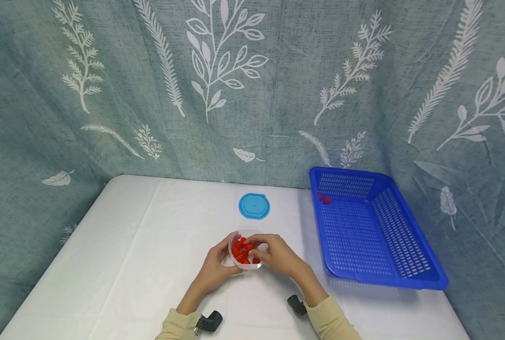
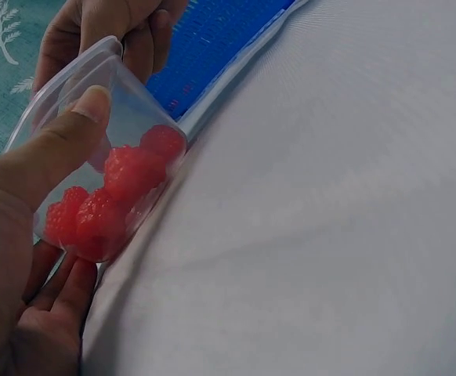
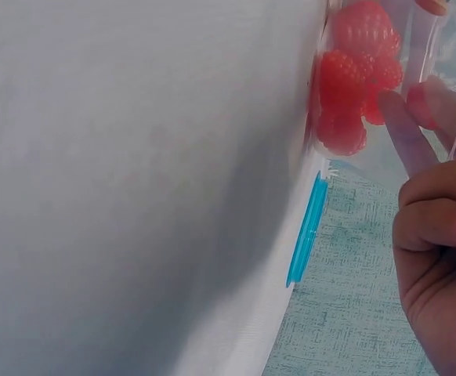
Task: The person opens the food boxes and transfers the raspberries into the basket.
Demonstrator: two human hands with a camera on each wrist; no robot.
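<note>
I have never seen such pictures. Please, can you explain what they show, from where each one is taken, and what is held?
No machine: a person works with bare hands. One camera sits on the head, one on each wrist. The left hand holds a clear tub of red berries; the right hand reaches its fingers into the tub. On the white table lie a round blue lid and a blue basket with a few berries inside. The wrist views show the tub close up.
</note>
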